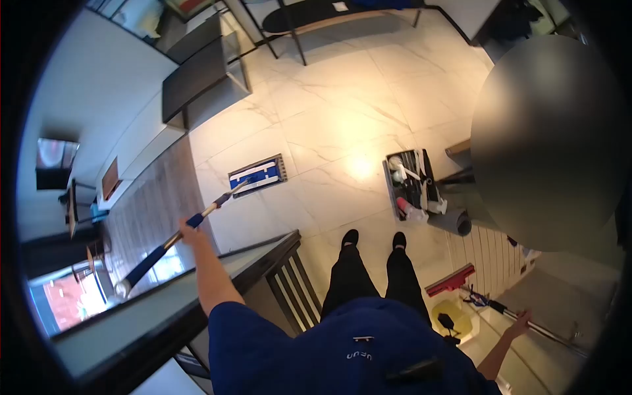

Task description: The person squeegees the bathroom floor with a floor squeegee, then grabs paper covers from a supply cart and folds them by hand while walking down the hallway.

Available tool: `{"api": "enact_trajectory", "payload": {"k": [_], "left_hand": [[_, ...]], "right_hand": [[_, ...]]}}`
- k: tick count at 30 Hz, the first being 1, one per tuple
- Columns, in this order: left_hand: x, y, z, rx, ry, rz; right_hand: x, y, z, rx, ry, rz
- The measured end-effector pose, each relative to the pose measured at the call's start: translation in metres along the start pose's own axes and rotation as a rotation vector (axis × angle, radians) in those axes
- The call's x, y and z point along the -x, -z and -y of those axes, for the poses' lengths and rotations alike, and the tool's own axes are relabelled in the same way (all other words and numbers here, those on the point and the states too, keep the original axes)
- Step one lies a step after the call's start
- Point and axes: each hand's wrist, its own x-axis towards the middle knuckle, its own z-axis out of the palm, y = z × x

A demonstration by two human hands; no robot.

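Observation:
My left hand (191, 233) is closed around the blue-and-metal pole of a flat mop (259, 176), out to the left. The mop's blue head with white strips lies flat on the marble-look tiles. Low on the right, my right hand (520, 323) grips the metal pole of a squeegee (453, 279). Its red head is raised near the white panelled side, above a pale bucket (469, 337) with something yellow in it. My feet, in dark shoes (350, 238), stand on the tiles between the two tools.
A black caddy (392, 191) of bottles and tools sits on the floor ahead, beside a grey cylinder (451, 223). A dark railing (289, 245) runs along my left. Farther off stand a dark bench (196, 74) and a long black seat (309, 18). A blurred oval hides the right.

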Motion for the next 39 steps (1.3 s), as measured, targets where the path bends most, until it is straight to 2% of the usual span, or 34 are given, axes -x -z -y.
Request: {"api": "enact_trajectory", "payload": {"k": [1, 2, 4, 6, 7, 8, 10, 11, 13, 14, 16, 17, 19, 20, 21, 22, 23, 24, 25, 26, 27, 29, 30, 31, 33, 34, 35, 37, 39], "left_hand": [[-0.027, 0.014, 0.001, 0.086, -0.018, 0.051], [-0.017, 0.009, -0.01, 0.108, -0.025, -0.099], [0.007, 0.018, -0.035, -0.074, 0.116, -0.255], [-0.079, 0.064, 0.001, -0.029, 0.313, -0.324], [-0.078, 0.069, 0.009, -0.102, 0.303, -0.313], [-0.065, 0.071, 0.01, -0.195, 0.232, -0.277], [-0.051, 0.066, 0.009, -0.326, 0.173, -0.2], [-0.048, 0.059, 0.008, -0.39, 0.164, -0.151], [-0.036, 0.043, 0.012, -0.545, 0.139, -0.051], [-0.033, 0.036, 0.018, -0.629, 0.12, 0.0], [-0.015, 0.023, 0.03, -0.814, 0.006, 0.164], [0.007, 0.016, 0.04, -0.888, -0.104, 0.324], [0.038, -0.018, 0.056, -0.806, 0.582, 0.545], [0.088, -0.04, 0.087, -0.984, 0.165, 0.431], [0.174, -0.071, 0.105, -1.08, 0.041, 0.42], [0.191, -0.103, 0.142, -1.208, 0.086, 0.784], [0.27, -0.119, 0.165, -1.182, -0.031, 1.009], [0.365, -0.125, 0.173, -1.15, -0.015, 1.296], [0.463, -0.124, 0.174, -1.102, 0.008, 1.563], [0.562, -0.108, 0.165, -1.03, -0.026, 1.885], [0.66, -0.08, 0.15, -0.931, -0.054, 2.188], [0.815, -0.017, 0.116, -0.642, 0.053, 2.687], [0.871, 0.02, 0.107, -0.438, 0.119, 2.876], [0.903, 0.101, 0.103, -0.192, 0.173, 3.065], [0.975, 0.195, 0.062, -0.16, 0.542, 3.302], [0.994, 0.253, 0.044, 0.02, 0.556, 3.388], [1.008, 0.281, 0.052, -0.089, 0.792, 3.442], [1.024, 0.327, 0.071, -0.195, 1.271, 3.32], [1.037, 0.38, 0.066, -0.178, 1.33, 3.299]], "right_hand": [[0.013, -0.002, 0.013, 0.032, -0.003, -0.016], [0.022, 0.0, 0.017, 0.015, -0.007, -0.02], [0.041, 0.004, 0.018, -0.017, -0.02, -0.004], [0.062, 0.005, 0.019, 0.009, -0.01, 0.017], [0.07, 0.007, 0.017, 0.016, -0.006, 0.017], [0.075, 0.008, 0.016, 0.03, -0.009, 0.036], [0.086, 0.003, 0.013, -0.014, -0.039, -0.086], [0.095, 0.007, 0.015, 0.048, 0.0, -0.039], [0.088, 0.04, -0.033, -0.04, 0.08, 0.116], [0.107, 0.02, -0.009, -0.063, 0.022, -0.006], [0.124, 0.009, 0.014, -0.154, -0.088, 0.07], [0.117, 0.017, 0.007, -0.149, -0.112, 0.094], [0.128, 0.018, 0.001, -0.228, -0.121, 0.078], [0.126, 0.025, -0.025, -0.391, -0.11, 0.176], [0.125, 0.025, -0.032, -0.449, -0.094, 0.253], [0.132, 0.021, -0.042, -0.449, -0.166, 0.181], [0.133, 0.015, -0.051, -0.496, -0.192, 0.175], [0.136, 0.008, -0.027, -0.349, -0.199, 0.103], [0.123, 0.008, -0.025, -0.099, -0.301, 0.184], [0.122, 0.01, -0.019, -0.032, -0.275, 0.162], [0.124, 0.015, -0.02, 0.001, -0.205, 0.159], [0.126, 0.028, -0.021, 0.184, -0.081, 0.207], [0.131, 0.038, -0.019, 0.157, -0.064, 0.178], [0.157, 0.073, -0.047, 0.117, -0.03, 0.131], [0.166, 0.097, -0.07, 0.15, -0.12, 0.234], [0.174, 0.117, -0.087, 0.168, -0.089, 0.168], [0.177, 0.138, -0.096, 0.176, -0.117, 0.039], [0.179, 0.186, -0.12, 0.168, -0.16, -0.008], [0.193, 0.243, -0.132, 0.219, -0.155, -0.07]]}}
